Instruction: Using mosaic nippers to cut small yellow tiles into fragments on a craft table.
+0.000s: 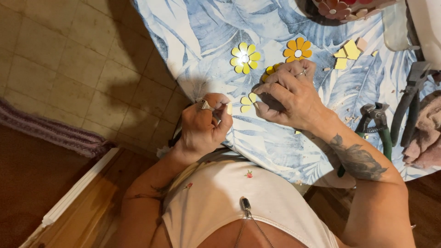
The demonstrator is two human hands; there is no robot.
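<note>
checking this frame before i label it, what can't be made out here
- Head view: the flower under the right hand is mostly covered by its fingers.
- Whether the left hand pinches anything; its curled fingers hide it.
- The reddish flower piece is cut off by the top edge.
- The small chips beside the green-handled nippers are too small to tell apart.

nippers [374,120] | pliers [411,98] | cut yellow tile bits [347,51] | pink cloth [427,133]

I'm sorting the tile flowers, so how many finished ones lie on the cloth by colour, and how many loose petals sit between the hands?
Yellow flower: 1
Orange flower: 1
Loose yellow petals between the left hand and right hand: 3 visible
Total: 5
</note>
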